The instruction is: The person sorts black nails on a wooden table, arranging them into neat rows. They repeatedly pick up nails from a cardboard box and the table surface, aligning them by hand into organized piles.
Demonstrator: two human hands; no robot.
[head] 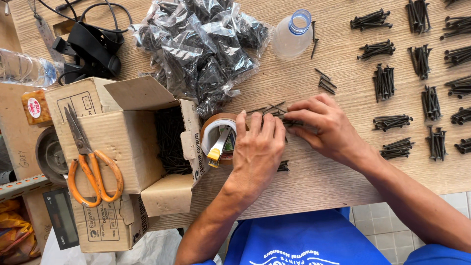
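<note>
From my seat at the head camera I cannot read either grip properly: my left hand (257,149) lies palm down over a small bunch of black screws (283,166), of which only the ends poke out at its right edge, so whether the fingers close on them is hidden from me. My right hand (321,125) meets it from the right with fingertips pinched on a few screws (274,109) lying loose on the wooden tabletop (314,176), just beyond the left knuckles; how many it pinches I cannot make out. The open cardboard box (171,140) to the left holds a dark mass of screws, too tangled to count. Touching my left hand on its left is one roll of brown tape (218,137) with a yellow-handled cutter standing in its core. On the closed box flap lies one pair of orange-handled scissors (88,162). At the far side I count one heap of clear bags (201,46) filled with screws, the bags overlapping beyond counting, and one plastic bottle (292,34) with a blue neck ring. To the right, about eighteen sorted piles of screws (392,121) sit in rows, several cut off by the frame edge.
</note>
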